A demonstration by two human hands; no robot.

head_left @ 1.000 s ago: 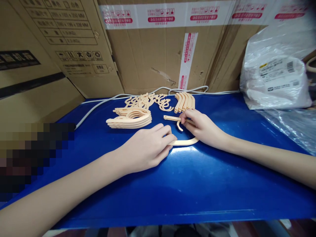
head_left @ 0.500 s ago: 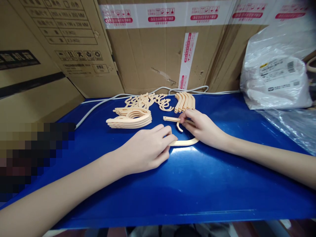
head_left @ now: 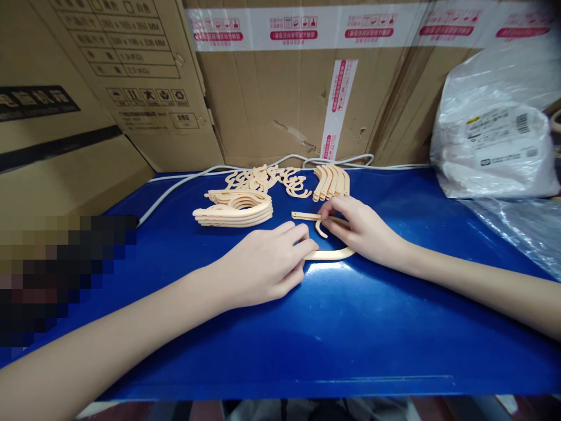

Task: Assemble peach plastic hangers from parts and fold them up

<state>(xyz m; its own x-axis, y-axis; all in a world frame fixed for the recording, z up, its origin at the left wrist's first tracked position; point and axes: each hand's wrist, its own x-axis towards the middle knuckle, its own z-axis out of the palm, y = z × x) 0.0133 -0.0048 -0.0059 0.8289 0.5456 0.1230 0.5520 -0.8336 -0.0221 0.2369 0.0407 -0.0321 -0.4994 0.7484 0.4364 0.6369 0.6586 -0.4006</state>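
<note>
My left hand point(head_left: 274, 257) pinches the near end of a beige curved plastic bar point(head_left: 332, 255), which looks like a clothes hanger arm. The bar bends up toward my right hand point(head_left: 357, 225), whose fingers are closed on the top of the beige hanger part. A straight slotted arm point(head_left: 304, 216) sticks out to the left of those fingertips, and a small hook point(head_left: 322, 230) hangs just below them. My fingers hide the joint between these pieces. Just beyond my left hand lies a stack of folded beige hangers point(head_left: 234, 216).
Loose beige hooks point(head_left: 263, 176) lie in a pile at the back, with a row of curved hanger arms point(head_left: 332, 181) to their right. A white cable point(head_left: 175, 182) runs along cardboard boxes point(head_left: 272, 99). White plastic-wrapped goods point(head_left: 495, 140) stand at the back right of the blue table point(head_left: 350, 339).
The whole view has shifted slightly, moving things a little to the right in the picture. Both hands keep nearly the same hold on the hanger parts.
</note>
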